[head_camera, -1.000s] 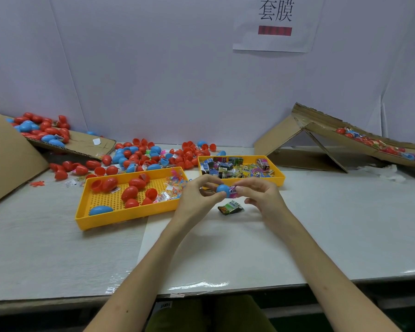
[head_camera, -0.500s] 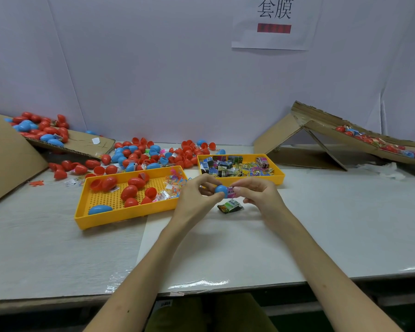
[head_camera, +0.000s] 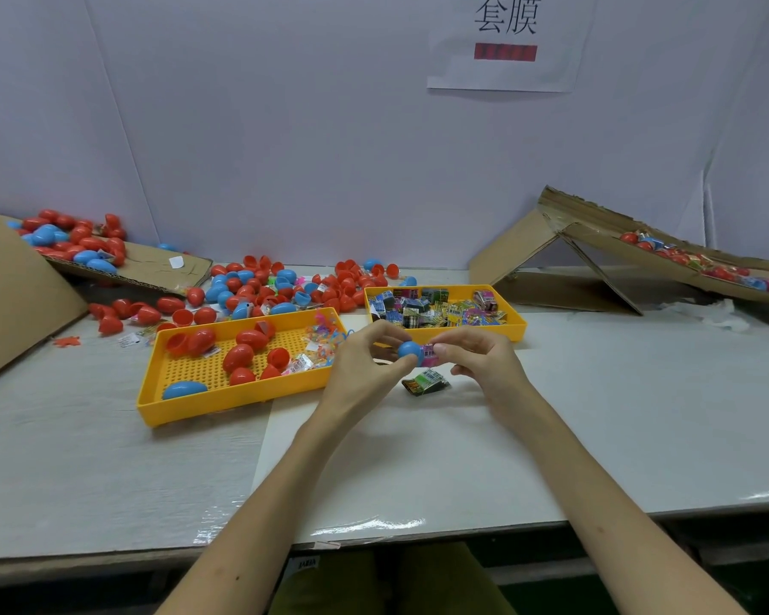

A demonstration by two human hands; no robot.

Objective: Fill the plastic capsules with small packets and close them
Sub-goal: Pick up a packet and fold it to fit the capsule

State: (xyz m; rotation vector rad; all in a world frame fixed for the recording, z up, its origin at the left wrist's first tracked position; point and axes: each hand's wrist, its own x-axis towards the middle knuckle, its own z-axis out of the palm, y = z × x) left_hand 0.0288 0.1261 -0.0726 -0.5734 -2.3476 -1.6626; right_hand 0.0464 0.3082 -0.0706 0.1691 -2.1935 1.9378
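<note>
From the head camera: your left hand [head_camera: 365,366] pinches a blue capsule half [head_camera: 408,352] over the middle of the table [head_camera: 596,415], just in front of the packet tray [head_camera: 513,336] toward the far edge. Your right hand [head_camera: 485,361] pinches a pink packet [head_camera: 429,355] at the capsule's mouth. Fold the packet small and seat it fully inside, or it will likely foul the rim when you close the capsule. A spare packet [head_camera: 425,381] lies on the table just below your hands.

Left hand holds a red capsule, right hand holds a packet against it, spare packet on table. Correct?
Colour is wrong: head view shows the capsule in the left hand is blue. The right hand, packet and spare packet are as stated.
</note>
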